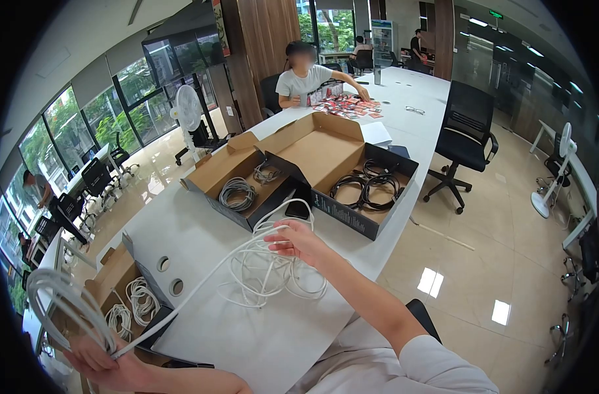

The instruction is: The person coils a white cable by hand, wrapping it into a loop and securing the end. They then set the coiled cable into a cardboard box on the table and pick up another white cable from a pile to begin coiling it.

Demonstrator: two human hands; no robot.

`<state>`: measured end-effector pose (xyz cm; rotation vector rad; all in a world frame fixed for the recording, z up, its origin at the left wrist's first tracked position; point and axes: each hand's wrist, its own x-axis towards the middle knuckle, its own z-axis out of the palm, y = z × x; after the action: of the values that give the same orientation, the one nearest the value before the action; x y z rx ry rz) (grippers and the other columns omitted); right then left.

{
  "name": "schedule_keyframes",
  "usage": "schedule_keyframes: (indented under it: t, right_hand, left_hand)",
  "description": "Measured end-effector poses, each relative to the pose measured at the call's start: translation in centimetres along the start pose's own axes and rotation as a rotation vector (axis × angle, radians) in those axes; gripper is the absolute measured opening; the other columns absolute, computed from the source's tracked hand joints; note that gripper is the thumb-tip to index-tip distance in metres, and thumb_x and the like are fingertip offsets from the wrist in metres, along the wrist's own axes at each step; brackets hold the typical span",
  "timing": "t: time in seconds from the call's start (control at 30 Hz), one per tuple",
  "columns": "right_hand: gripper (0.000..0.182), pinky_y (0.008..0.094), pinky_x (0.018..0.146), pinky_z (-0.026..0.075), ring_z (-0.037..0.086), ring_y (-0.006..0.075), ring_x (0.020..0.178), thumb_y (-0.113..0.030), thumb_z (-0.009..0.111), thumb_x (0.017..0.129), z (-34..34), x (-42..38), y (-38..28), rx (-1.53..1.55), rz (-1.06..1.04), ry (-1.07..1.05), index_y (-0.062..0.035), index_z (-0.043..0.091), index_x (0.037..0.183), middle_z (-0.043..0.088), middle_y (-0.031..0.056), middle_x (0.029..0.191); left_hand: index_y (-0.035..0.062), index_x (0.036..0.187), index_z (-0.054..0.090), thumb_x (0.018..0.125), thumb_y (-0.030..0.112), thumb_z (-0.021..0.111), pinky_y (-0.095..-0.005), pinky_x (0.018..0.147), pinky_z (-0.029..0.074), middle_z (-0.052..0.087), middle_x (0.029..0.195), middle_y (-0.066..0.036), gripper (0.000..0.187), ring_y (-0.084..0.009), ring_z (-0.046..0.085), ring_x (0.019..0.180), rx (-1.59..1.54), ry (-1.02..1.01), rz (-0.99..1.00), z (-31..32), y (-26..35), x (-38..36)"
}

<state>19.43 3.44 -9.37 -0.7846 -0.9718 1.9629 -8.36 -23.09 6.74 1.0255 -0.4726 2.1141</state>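
Observation:
A white cable [215,268] stretches between my two hands above the table. My left hand [101,360], at the lower left, is closed round several loops of it, raised in front of an open box. My right hand [295,241] grips the same cable over the middle of the table, its fingers curled round the strand. Below it, a loose tangle of white cable [263,279] lies on the tabletop. A dark phone-like object [297,209] rests beside the tangle, partly behind the cable.
One open box [232,217] holds coiled grey cables, another [352,231] black cables. White coils [143,299] lie in the left box [141,259]. Across the white table [411,121], a person [301,82] handles red packets [345,105]. An office chair [462,138] stands at right.

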Motion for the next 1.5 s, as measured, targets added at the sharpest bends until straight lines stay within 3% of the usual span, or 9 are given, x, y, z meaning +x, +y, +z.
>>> schedule_keyframes:
  t: [0.17, 0.27, 0.43, 0.53, 0.57, 0.8, 0.9, 1.37, 1.5]
  right_hand:
    - [0.018, 0.0267, 0.068, 0.052, 0.064, 0.0108, 0.081, -0.026, 0.055, 0.096, 0.5, 0.1, 0.0, -0.24, -0.136, 0.127, -0.0098, 0.05, 0.102, 0.068, 0.0092, 0.102]
    - [0.019, 0.0257, 0.068, 0.052, 0.063, 0.0096, 0.08, -0.028, 0.055, 0.096, 0.7, -0.5, -1.0, -0.303, -0.258, 0.109, -0.01, 0.05, 0.098, 0.068, 0.0092, 0.101]
    - [0.03, 0.0248, 0.045, 0.043, 0.056, 0.0094, 0.048, -0.023, 0.051, 0.098, 3.6, -4.5, -6.1, -0.586, -0.397, 0.014, 0.0006, 0.058, 0.081, 0.063, 0.0048, 0.062]
    - [0.031, 0.0234, 0.045, 0.041, 0.057, 0.0081, 0.05, -0.023, 0.054, 0.097, 6.4, -7.3, -9.0, -1.057, -0.614, 0.079, 0.0015, 0.06, 0.078, 0.06, 0.003, 0.06]
    - [0.036, 0.0217, 0.044, 0.034, 0.045, 0.0036, 0.047, -0.025, 0.055, 0.097, 7.2, -7.4, -9.3, -0.965, -0.742, 0.113, 0.0017, 0.061, 0.074, 0.054, 0.0, 0.052]
    - [0.028, 0.0225, 0.047, 0.041, 0.052, 0.0067, 0.05, -0.021, 0.054, 0.098, 7.0, -3.3, -11.8, -0.714, -0.865, 0.196, 0.003, 0.062, 0.086, 0.056, 0.0019, 0.058]
    - [0.031, 0.0228, 0.049, 0.042, 0.053, 0.0075, 0.051, -0.024, 0.052, 0.099, 7.2, -4.7, -10.9, -0.586, -1.196, 0.331, 0.0026, 0.061, 0.087, 0.056, 0.0029, 0.058]
    - [0.024, 0.0195, 0.051, 0.045, 0.06, 0.0065, 0.063, -0.023, 0.057, 0.096, -2.9, -4.1, -12.8, -0.402, -0.844, 0.482, -0.0002, 0.063, 0.094, 0.062, 0.0022, 0.07]
    - [0.019, 0.0199, 0.056, 0.045, 0.058, 0.0066, 0.069, -0.016, 0.059, 0.095, -3.9, -4.7, -12.4, -0.446, -1.216, 0.599, 0.0007, 0.059, 0.104, 0.063, 0.0022, 0.078]
  left_hand:
    - [0.0142, 0.065, 0.031, 0.099, 0.014, 0.044, -0.0219, 0.04, 0.017, 0.017, 0.046, 0.004, 0.036, -0.0053, 0.013, 0.038, 0.511, 0.222, 0.099, -1.8, -2.0, 1.1]
    - [0.0143, 0.065, 0.032, 0.099, 0.015, 0.047, -0.022, 0.041, 0.016, 0.017, 0.046, 0.004, 0.037, -0.0053, 0.012, 0.038, 0.474, 0.308, -0.004, -2.4, -4.8, 1.9]
    - [0.0149, 0.064, 0.034, 0.097, 0.016, 0.051, -0.0237, 0.043, 0.018, 0.016, 0.046, 0.005, 0.037, -0.0051, 0.012, 0.039, 0.549, 0.407, 0.018, -2.6, -7.6, 1.9]
    - [0.0149, 0.064, 0.035, 0.095, 0.016, 0.054, -0.0247, 0.045, 0.02, 0.017, 0.047, 0.006, 0.036, -0.0055, 0.012, 0.04, 0.602, 0.491, 0.061, -2.4, -8.5, 1.7]
    - [0.0149, 0.064, 0.036, 0.095, 0.016, 0.054, -0.0247, 0.045, 0.02, 0.017, 0.047, 0.006, 0.036, -0.0056, 0.012, 0.04, 0.623, 0.514, 0.082, -2.2, -9.0, 1.6]
    - [0.015, 0.062, 0.034, 0.094, 0.017, 0.055, -0.0251, 0.046, 0.018, 0.017, 0.048, 0.006, 0.038, -0.0058, 0.012, 0.041, 0.596, 0.432, 0.004, -2.8, -9.2, 1.4]
    - [0.0155, 0.06, 0.032, 0.094, 0.017, 0.056, -0.0255, 0.045, 0.018, 0.017, 0.048, 0.006, 0.042, -0.0059, 0.012, 0.041, 0.634, 0.524, 0.009, -2.4, -9.9, 1.7]
    - [0.0161, 0.065, 0.03, 0.098, 0.024, 0.051, -0.0236, 0.041, 0.019, 0.017, 0.046, 0.005, 0.04, -0.0064, 0.011, 0.039, 0.453, 0.45, -0.082, -4.7, -8.1, 2.8]
    - [0.0162, 0.064, 0.029, 0.099, 0.023, 0.05, -0.0229, 0.041, 0.02, 0.017, 0.045, 0.005, 0.041, -0.007, 0.011, 0.038, 0.384, 0.44, -0.081, -5.7, -7.5, 3.1]
